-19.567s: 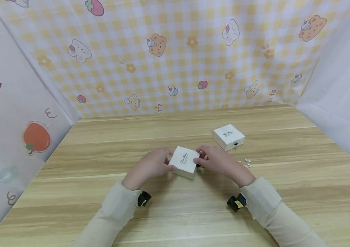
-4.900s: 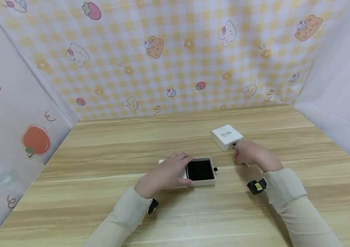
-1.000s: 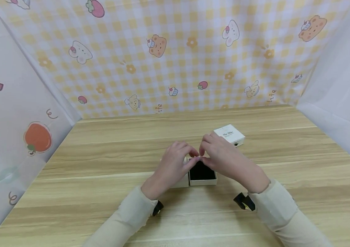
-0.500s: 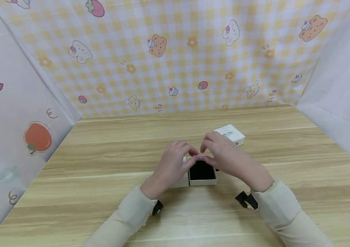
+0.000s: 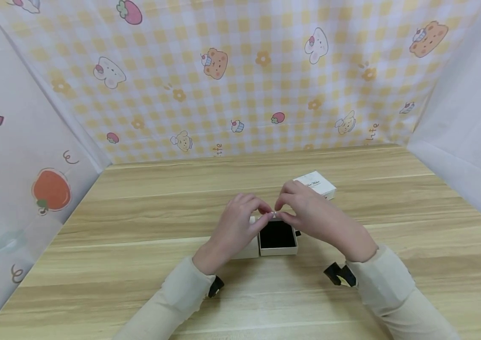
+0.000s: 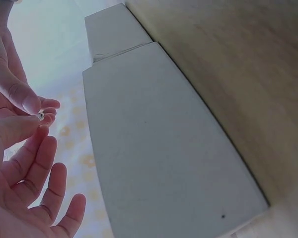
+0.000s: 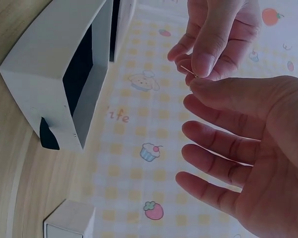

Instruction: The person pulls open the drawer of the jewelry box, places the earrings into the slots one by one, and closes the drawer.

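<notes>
While both hands meet over the far side of an open gift-box drawer, a small stud earring (image 6: 40, 116) is held between the fingertips, its thin pin showing in the right-wrist view. The left hand (image 5: 233, 224) pinches it between thumb and forefinger; the right hand (image 5: 314, 215) does the same at the other end, thumb and forefinger nearly together, the remaining fingers fanned loosely apart. Whether the earring is one piece or has a separate back cannot be told.

Judging from this posture, the step in hand is fine adjustment of the earring in the air; the next move calls for a steady left pinch and a small, careful motion of the right fingertips, since so slight a part could easily slip.

Below the fingers lies the white drawer (image 5: 278, 251), lined in black (image 5: 277, 234), with a black pull tab (image 7: 48, 134). Its white sleeve (image 6: 154, 134) sits adjoining, partly beneath the left hand. Farther out, beyond the right hand, a second printed white box (image 5: 317, 184) rests on the wood-grain tabletop (image 5: 96, 236).
</notes>
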{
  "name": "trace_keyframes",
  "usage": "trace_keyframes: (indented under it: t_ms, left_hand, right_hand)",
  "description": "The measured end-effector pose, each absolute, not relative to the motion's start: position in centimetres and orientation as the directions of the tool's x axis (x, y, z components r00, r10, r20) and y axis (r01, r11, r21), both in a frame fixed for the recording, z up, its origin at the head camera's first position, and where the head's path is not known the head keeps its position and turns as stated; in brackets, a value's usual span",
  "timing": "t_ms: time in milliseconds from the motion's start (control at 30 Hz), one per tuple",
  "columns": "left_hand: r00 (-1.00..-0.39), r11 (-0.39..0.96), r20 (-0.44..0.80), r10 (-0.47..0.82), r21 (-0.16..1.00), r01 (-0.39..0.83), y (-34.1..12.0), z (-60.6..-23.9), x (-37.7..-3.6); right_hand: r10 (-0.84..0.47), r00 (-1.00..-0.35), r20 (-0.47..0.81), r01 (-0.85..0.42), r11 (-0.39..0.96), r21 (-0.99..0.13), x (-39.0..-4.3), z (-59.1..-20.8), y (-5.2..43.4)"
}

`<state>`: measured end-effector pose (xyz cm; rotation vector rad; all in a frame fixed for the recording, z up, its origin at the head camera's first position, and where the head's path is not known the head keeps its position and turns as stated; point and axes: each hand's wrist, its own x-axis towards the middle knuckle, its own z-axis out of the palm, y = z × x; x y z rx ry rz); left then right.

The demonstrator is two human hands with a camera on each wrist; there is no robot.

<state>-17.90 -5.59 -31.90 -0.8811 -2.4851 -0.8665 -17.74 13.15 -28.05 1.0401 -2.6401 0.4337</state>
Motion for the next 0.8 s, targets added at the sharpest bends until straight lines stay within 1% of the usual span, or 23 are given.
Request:
trace_keyframes:
  t_ms: [367,567,700,800]
  left_hand:
    - [-0.728,0.606,0.527,0.439,0.424,0.673,-5.63,-32.06,-17.86]
    - [-0.733,0.619,0.521,0.438,0.416,0.666,-5.59,-32.04,-17.81]
    - [-0.741,0.63,0.501,0.447,0.412,0.658,-5.71,-31.95,-17.82]
    - [-0.764,0.652,0.453,0.46,0.412,0.636,-5.93,-31.65,-17.78]
  right_hand:
    - [-0.611,-0.707,0.357,-0.693,0.699,-0.175,-17.54,-28.21,12.97]
    - [-0.616,-0.699,0.362,-0.698,0.697,-0.164,-17.55,-28.23,12.97]
    - [-0.616,-0.697,0.367,-0.699,0.697,-0.157,-17.62,-28.26,13.0]
    - [-0.614,-0.699,0.366,-0.696,0.702,-0.15,-17.7,-28.3,13.03]
